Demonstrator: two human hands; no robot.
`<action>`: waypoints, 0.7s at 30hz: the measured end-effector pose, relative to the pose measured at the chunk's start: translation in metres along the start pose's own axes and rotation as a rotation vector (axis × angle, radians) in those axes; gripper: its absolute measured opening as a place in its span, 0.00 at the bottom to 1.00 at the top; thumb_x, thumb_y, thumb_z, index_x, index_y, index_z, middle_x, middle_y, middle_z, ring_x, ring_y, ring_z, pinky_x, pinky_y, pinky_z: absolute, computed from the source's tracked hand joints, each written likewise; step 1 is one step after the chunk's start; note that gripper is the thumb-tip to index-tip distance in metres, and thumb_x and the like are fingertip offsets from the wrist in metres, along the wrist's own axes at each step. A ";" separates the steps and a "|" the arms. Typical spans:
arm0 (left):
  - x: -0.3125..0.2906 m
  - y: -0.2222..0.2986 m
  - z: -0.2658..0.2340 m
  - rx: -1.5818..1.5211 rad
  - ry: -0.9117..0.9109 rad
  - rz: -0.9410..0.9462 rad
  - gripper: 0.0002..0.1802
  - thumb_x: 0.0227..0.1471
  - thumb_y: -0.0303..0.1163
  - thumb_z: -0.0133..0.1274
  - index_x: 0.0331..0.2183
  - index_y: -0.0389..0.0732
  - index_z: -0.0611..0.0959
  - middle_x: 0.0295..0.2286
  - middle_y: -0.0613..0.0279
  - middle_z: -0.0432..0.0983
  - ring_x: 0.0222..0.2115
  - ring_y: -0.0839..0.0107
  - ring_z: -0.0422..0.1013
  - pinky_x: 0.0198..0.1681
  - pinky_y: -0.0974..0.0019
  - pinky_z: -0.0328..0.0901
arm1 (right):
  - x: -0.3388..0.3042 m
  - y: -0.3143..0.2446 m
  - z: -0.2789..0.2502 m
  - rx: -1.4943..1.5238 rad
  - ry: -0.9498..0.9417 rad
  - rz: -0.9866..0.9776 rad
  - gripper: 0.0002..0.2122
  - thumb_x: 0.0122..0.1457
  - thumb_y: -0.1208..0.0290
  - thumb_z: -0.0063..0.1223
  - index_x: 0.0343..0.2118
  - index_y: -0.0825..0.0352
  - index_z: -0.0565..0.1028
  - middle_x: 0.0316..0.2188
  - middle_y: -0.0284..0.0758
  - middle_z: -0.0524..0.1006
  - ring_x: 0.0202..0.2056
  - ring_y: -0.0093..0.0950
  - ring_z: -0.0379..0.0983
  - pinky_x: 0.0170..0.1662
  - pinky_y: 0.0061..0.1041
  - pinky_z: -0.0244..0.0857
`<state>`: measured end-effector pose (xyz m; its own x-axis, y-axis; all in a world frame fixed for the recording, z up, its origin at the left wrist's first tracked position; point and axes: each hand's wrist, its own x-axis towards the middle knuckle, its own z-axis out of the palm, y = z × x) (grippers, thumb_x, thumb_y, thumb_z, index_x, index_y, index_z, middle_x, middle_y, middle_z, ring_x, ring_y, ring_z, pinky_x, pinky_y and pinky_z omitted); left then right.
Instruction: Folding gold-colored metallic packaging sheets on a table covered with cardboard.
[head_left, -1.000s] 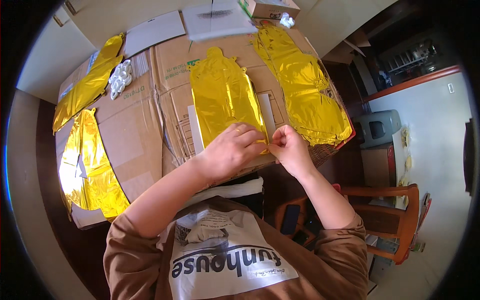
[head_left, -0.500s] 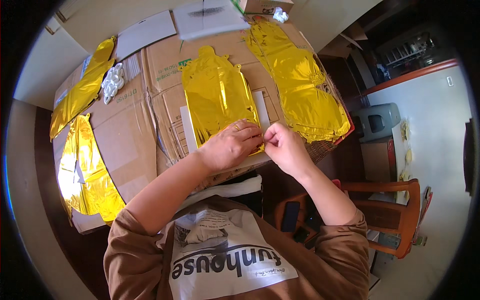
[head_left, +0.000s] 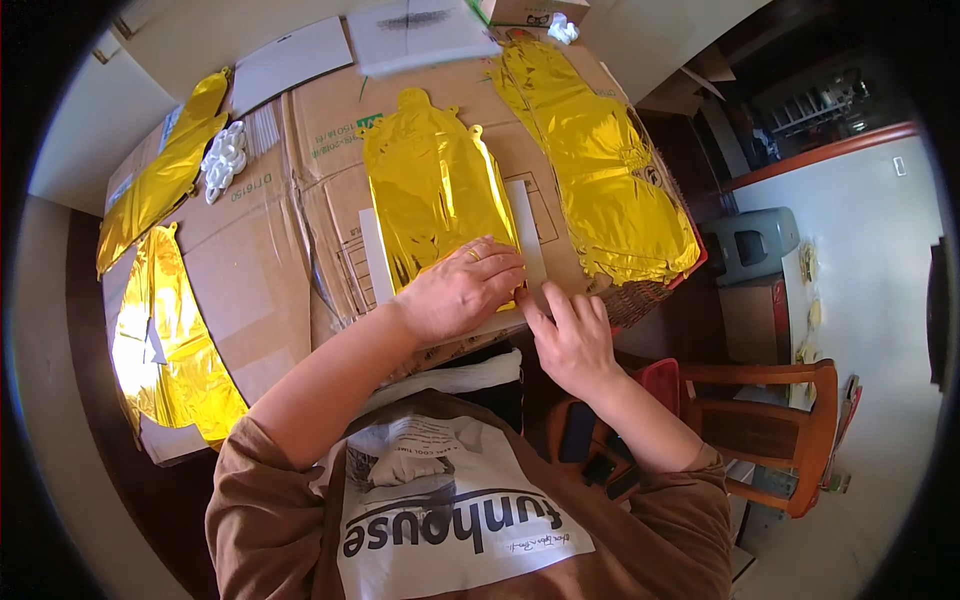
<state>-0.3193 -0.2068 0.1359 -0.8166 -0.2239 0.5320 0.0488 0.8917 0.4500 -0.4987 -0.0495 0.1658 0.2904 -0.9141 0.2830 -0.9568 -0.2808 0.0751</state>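
Note:
A flat gold foil balloon point(head_left: 432, 185), with small tabs at its far end, lies on a white sheet point(head_left: 375, 250) in front of me. My left hand point(head_left: 462, 290) rests over its near end, fingers together and bent down at the right edge of the foil. The thumb is hidden beneath that hand. My right hand point(head_left: 573, 338) is just right of it, fingers apart, the index fingertip close to the left fingertips at the foil's near right corner. Whether that fingertip touches the foil is unclear.
More flat gold foil balloons point(head_left: 605, 160) lie at the right, with another gold foil piece point(head_left: 165, 330) at the left. White ribbon point(head_left: 225, 160) sits on the cardboard point(head_left: 250, 250) covering the table. A wooden chair point(head_left: 760, 375) stands to the right, a phone point(head_left: 577, 432) beside me.
My right hand has moved down and slightly right, and its pinched fingers have opened out. My left hand stays on the foil in nearly the same place.

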 end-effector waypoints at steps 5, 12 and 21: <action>0.000 0.000 -0.001 -0.011 -0.019 -0.002 0.20 0.48 0.24 0.63 0.45 0.33 0.83 0.48 0.51 0.78 0.52 0.55 0.72 0.58 0.55 0.67 | -0.016 -0.012 0.002 0.105 0.020 0.087 0.23 0.52 0.75 0.56 0.54 0.65 0.75 0.50 0.43 0.70 0.36 0.37 0.68 0.41 0.38 0.63; 0.001 0.003 -0.003 -0.001 -0.033 -0.021 0.21 0.48 0.25 0.63 0.46 0.33 0.83 0.48 0.52 0.78 0.52 0.55 0.72 0.59 0.55 0.67 | -0.008 -0.006 -0.001 0.206 0.071 0.150 0.27 0.48 0.74 0.59 0.56 0.65 0.74 0.55 0.44 0.68 0.44 0.41 0.69 0.46 0.43 0.61; 0.000 0.001 -0.002 0.027 -0.046 0.012 0.18 0.48 0.26 0.61 0.44 0.34 0.84 0.48 0.53 0.78 0.53 0.55 0.71 0.60 0.55 0.66 | -0.008 -0.021 0.009 -0.018 -0.008 0.143 0.29 0.51 0.69 0.57 0.59 0.66 0.71 0.60 0.45 0.67 0.51 0.41 0.66 0.50 0.41 0.60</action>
<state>-0.3179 -0.2066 0.1377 -0.8418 -0.1952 0.5033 0.0435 0.9048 0.4237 -0.4803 -0.0389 0.1535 0.1508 -0.9468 0.2843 -0.9885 -0.1420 0.0512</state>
